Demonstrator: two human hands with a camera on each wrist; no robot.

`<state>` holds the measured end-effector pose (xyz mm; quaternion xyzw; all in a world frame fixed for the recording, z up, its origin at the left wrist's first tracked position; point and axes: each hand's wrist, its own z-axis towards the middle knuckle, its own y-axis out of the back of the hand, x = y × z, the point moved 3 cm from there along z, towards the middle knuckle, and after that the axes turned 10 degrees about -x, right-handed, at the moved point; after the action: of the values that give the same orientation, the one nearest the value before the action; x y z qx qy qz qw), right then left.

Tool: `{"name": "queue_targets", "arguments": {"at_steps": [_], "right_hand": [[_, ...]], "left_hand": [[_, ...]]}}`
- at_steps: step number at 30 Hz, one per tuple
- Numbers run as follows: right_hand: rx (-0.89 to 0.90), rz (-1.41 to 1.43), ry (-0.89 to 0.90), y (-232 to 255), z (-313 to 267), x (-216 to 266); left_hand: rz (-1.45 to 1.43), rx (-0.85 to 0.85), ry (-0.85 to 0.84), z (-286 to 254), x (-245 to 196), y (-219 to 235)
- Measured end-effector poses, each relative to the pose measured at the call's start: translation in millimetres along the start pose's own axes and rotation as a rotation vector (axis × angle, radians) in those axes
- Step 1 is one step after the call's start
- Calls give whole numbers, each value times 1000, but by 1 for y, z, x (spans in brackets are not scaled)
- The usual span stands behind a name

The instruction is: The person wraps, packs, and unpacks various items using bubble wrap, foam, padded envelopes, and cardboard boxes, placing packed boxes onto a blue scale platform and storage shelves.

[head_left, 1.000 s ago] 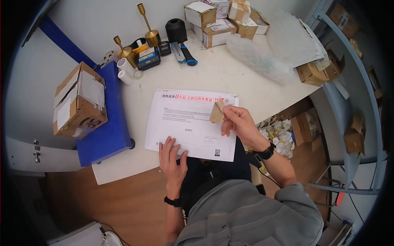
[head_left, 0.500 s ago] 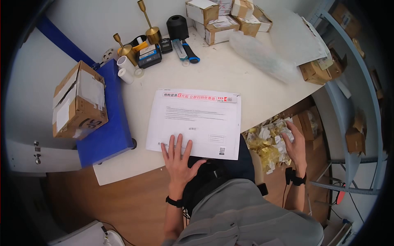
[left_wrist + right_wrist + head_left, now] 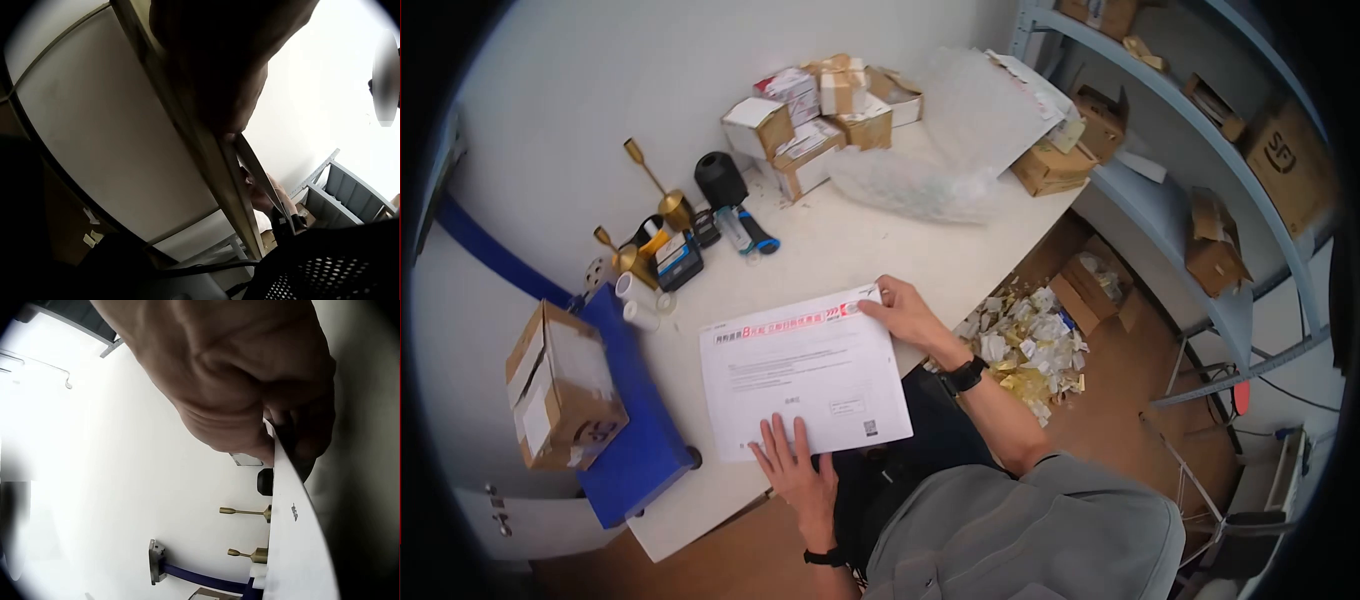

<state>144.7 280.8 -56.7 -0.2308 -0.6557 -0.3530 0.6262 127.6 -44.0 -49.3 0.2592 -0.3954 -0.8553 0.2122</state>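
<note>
A white printed envelope or sheet (image 3: pixel 780 375) with a red heading lies at the front of the table in the head view. My left hand (image 3: pixel 798 480) rests on its lower edge with the fingers spread and straight. At the upper right corner my right hand (image 3: pixel 908 312) pinches the sheet, thumb on top. In the right wrist view the same sheet (image 3: pixel 297 531) runs down from the curled fingers of the right hand (image 3: pixel 250 381). The left wrist view shows the left hand (image 3: pixel 219 69) dark at the table edge.
A cardboard box (image 3: pixel 565 390) sits on a blue scale (image 3: pixel 635 450) at the left. Behind are brass holders (image 3: pixel 675 208), a blue-handled cutter (image 3: pixel 758 232), small boxes (image 3: pixel 808 155) and bubble wrap (image 3: pixel 915 185). Scraps (image 3: pixel 1030 350) lie on the floor; grey shelves (image 3: pixel 1170 220) stand right.
The small brown piece has left my right hand, which went out over the floor scraps and came back to grip the sheet's corner. My left hand stays on the lower edge. The head view has shifted.
</note>
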Motion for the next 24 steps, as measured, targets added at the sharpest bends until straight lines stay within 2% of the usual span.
{"name": "queue_targets", "arguments": {"at_steps": [1,3,4,5,7,10,12,14,15,16,17,19,21,22,24], "right_hand": [[-13,73,18,2,-8,3],[-36,-290,104,14,-25,25],[14,-545,150,24,-28,34],[-17,-546,150,41,-27,48],[-281,-463,230,92,-15,78],[-839,-379,505,201,47,99],[-1061,-330,416,278,96,96],[-1212,-562,482,350,155,60],[-1216,-558,488,359,161,68],[-1098,-459,212,367,174,68],[-961,-356,-54,370,186,66],[-941,-352,-70,372,209,58],[-805,0,-220,366,227,46],[-806,4,-217,364,232,43],[-850,-126,86,344,228,63]], "left_hand": [[5,-28,-8,-2,2,-2],[73,-26,-30,2,-1,0],[82,-19,-26,2,0,-2],[67,-25,-52,5,1,-2],[136,3,-52,6,4,1],[119,-35,-58,3,8,-4],[103,-55,-49,1,11,-9],[88,-50,-33,1,10,-10],[81,-36,-13,10,3,-4],[102,-129,-87,19,-9,7],[106,-143,-88,18,-5,2],[22,-69,-49,4,9,-9],[52,-83,-66,7,5,-6],[45,-80,-60,7,4,-5],[42,-89,-55,9,6,-5]]}}
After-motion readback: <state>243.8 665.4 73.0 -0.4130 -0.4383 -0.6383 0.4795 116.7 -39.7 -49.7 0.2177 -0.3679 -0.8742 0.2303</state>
